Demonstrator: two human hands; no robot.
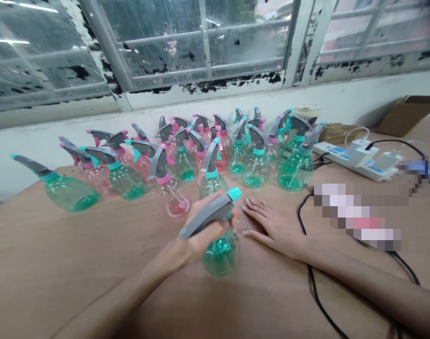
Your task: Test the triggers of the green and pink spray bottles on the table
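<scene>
My left hand (200,235) is wrapped round the neck of a green spray bottle (221,254), just under its grey trigger head with a turquoise nozzle pointing right. The bottle's clear green body shows below my fingers, near the tabletop; whether it touches the wood I cannot tell. To the right, my right hand (271,226) rests palm down on the table, fingers stretched out and slightly spread, holding nothing. Just beyond the held bottle stand a pink spray bottle (174,200) and another green spray bottle (212,181), the latter partly hidden by my left hand.
Several more pink and green spray bottles (255,169) crowd the back of the wooden table (94,263). At right lie a white power strip (356,162) with plugged chargers, a black cable (308,263) and a blurred-out object. A cardboard box (407,115) and a lidded cup (306,113) stand by the wall.
</scene>
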